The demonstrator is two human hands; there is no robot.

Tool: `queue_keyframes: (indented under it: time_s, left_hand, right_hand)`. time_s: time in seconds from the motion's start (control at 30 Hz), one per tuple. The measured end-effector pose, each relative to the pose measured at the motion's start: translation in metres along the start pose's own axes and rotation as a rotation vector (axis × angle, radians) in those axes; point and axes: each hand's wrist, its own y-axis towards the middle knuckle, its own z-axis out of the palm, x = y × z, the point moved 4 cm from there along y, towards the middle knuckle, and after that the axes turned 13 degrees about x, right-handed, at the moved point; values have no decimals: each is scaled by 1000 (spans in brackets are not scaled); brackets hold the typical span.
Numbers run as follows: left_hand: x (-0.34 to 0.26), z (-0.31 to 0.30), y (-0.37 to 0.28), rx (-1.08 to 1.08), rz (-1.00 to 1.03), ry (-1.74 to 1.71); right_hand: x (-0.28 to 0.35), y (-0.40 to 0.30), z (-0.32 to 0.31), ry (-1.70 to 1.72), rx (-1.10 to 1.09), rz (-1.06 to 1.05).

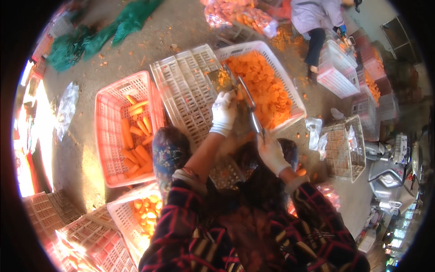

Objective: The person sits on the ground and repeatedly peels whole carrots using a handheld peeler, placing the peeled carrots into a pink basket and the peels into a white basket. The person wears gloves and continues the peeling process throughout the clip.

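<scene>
My right hand, in a white knit glove, grips the handle of a long metal cutting lever. My left hand, gloved too, is closed near the lever's far part; it seems to hold a piece of carrot, mostly hidden by the fingers. Orange shreds lie on a board beyond it. A white plastic crate of sliced carrots stands just right of the lever. Under my left hand lies an upturned slatted crate. Further left, a pink crate holds several peeled carrots.
Another person bends over stacked crates at the upper right. Bags of carrots stand at the top, green netting at the upper left. A wire basket is at the right; more crates are lower left.
</scene>
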Motion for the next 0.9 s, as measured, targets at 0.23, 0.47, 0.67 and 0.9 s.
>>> queue_keyframes:
  time_s: [0.23,0.47,0.67,0.9]
  left_hand:
    - [9,-1,-2,-44,56,5]
    - [2,12,1,-19,82,80]
    - [6,14,-2,-75,31,6]
    - [8,19,13,163,-89,296]
  right_hand:
    - [7,11,-19,78,14,-213]
    - [54,6,-58,6,87,-113]
    - [-18,19,13,25,53,-34]
    - [-27,20,22,50,101,-50]
